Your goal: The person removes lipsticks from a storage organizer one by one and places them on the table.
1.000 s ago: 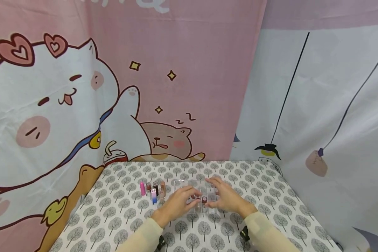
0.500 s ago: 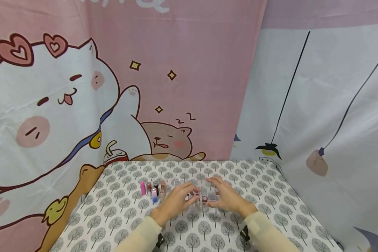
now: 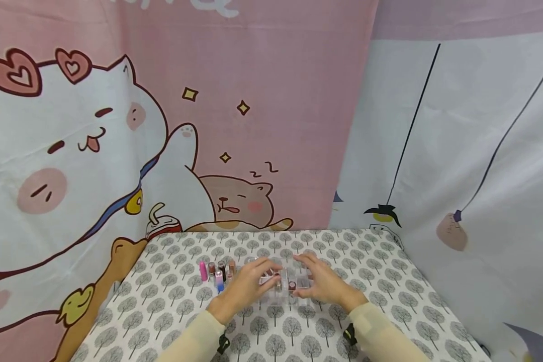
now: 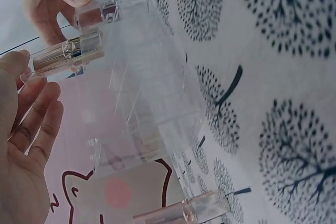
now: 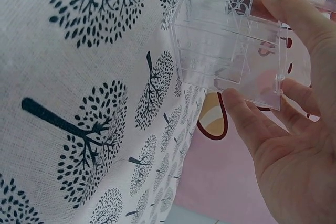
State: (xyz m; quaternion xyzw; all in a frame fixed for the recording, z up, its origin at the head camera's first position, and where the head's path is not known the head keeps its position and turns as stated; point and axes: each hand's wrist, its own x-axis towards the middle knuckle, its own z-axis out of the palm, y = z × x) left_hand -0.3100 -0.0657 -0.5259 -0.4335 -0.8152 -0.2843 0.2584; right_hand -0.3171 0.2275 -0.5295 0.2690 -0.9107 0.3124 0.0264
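In the head view my left hand (image 3: 244, 287) pinches the top end of a lipstick tube (image 4: 68, 53) between thumb and fingertips. The tube has a clear cap and a gold middle band; its far end reaches into a clear compartmented organizer (image 4: 147, 87). My right hand (image 3: 329, 285) grips the organizer's right side, thumb near the front and fingers behind, as the right wrist view shows. A second, dark reddish lipstick (image 3: 292, 286) stands in the compartment beside the first. How deep the held tube sits is hard to tell through the plastic.
Left of the organizer several lipsticks stand on the tree-print cloth (image 3: 276, 347): a bright pink one (image 3: 203, 271), a blue-and-pink one (image 3: 219, 281), a dark one (image 3: 221, 270) and others. A cartoon-printed curtain (image 3: 280, 125) hangs behind the table.
My left hand has shifted slightly left and away from me, with the lipstick tube still pinched. My right hand stays on the organizer. The head view has turned slightly.
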